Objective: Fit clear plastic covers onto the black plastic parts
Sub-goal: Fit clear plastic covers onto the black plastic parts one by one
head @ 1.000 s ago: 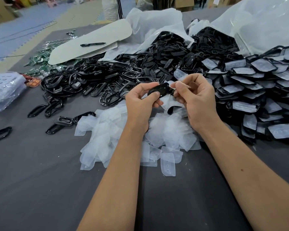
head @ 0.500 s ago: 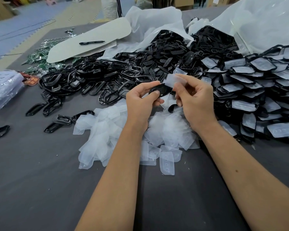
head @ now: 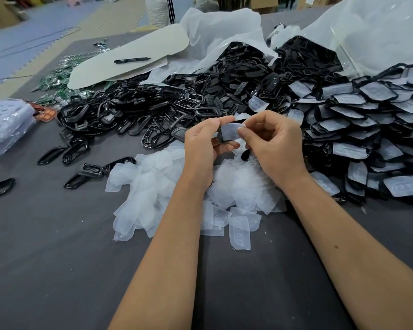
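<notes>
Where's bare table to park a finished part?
Bare grey table lies near-left, below the loose black frames and left of the clear cover pile. The strip between the forearms is also free. Crowded: black parts heap, covered stack right.

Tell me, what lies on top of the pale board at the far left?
A black marker pen lies on the pale board. White plastic bag covers the board's right end, so anything there is hidden.
</notes>
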Demonstrator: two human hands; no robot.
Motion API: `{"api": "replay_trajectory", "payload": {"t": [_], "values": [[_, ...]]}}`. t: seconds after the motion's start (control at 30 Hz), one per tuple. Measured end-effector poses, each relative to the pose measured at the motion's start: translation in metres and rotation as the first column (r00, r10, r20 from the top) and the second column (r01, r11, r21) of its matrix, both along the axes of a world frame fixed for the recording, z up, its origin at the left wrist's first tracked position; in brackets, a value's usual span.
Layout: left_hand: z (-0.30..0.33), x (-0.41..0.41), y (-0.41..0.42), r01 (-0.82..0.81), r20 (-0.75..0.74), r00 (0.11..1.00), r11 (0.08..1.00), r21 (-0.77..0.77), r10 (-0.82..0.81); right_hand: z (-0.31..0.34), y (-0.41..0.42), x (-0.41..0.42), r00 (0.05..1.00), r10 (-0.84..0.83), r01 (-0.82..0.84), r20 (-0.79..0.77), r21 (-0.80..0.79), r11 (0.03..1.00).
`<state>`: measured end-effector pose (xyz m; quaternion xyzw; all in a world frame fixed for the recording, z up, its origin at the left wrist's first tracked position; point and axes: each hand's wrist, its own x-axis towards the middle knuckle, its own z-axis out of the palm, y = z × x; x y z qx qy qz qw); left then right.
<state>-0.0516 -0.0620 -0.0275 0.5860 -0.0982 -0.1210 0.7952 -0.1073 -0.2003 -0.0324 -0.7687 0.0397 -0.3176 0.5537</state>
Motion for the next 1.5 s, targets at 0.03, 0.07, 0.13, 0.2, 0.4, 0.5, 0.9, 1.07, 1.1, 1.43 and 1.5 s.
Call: {"api": "replay_trajectory", "payload": {"t": [0.03, 0.07, 0.13, 0.2, 0.4, 0.5, 0.9, 1.07, 1.1, 1.43, 1.5], "values": [[0.000, 0.000, 0.000, 0.006, -0.002, 1.000, 1.000, 0.005, -0.006, 0.001, 0.000, 0.000, 1.000, -0.022, 0.022, 0.004, -0.014, 1.000], [-0.001, 0.000, 0.000, 0.012, -0.003, 1.000, 1.000, 0.011, -0.011, 0.001, 0.000, 0.000, 0.999, -0.044, 0.044, 0.005, -0.024, 0.999], [-0.001, -0.001, 0.001, 0.016, 0.016, 1.000, 0.999, 0.033, -0.016, 0.002, 0.000, 0.000, 0.997, -0.080, 0.081, 0.012, -0.055, 0.995], [-0.002, -0.001, 0.000, 0.010, 0.054, 0.998, 0.998, 0.070, -0.014, 0.002, 0.000, -0.001, 0.994, -0.108, 0.109, 0.023, -0.091, 0.990], [-0.003, -0.001, 0.000, -0.018, 0.116, 0.993, 0.993, 0.117, 0.005, 0.005, 0.002, -0.002, 0.985, -0.175, 0.175, 0.015, -0.081, 0.981], [-0.003, -0.001, 0.000, -0.032, 0.121, 0.993, 0.993, 0.116, 0.018, 0.005, 0.002, -0.003, 0.984, -0.175, 0.175, -0.011, -0.051, 0.983], [-0.004, -0.002, -0.001, -0.017, 0.144, 0.990, 0.994, 0.109, 0.001, 0.002, 0.005, -0.004, 0.985, -0.173, 0.174, -0.026, 0.044, 0.984], [-0.004, -0.002, 0.000, -0.010, 0.141, 0.990, 0.994, 0.109, -0.005, 0.000, 0.003, -0.001, 0.977, -0.204, 0.205, -0.062, 0.012, 0.979], [-0.003, -0.002, 0.000, -0.008, 0.139, 0.990, 0.994, 0.109, -0.007, 0.000, 0.003, -0.001, 0.977, -0.203, 0.205, -0.069, 0.016, 0.979], [-0.003, -0.002, 0.000, 0.043, 0.140, 0.989, 0.998, 0.051, -0.050, 0.004, -0.006, -0.002, 0.988, 0.133, -0.089, -0.076, 0.423, 0.902], [-0.003, -0.002, 0.001, 0.061, 0.141, 0.988, 0.998, 0.035, -0.065, 0.005, -0.005, -0.002, 0.988, 0.141, -0.101, -0.069, 0.408, 0.907]]}}
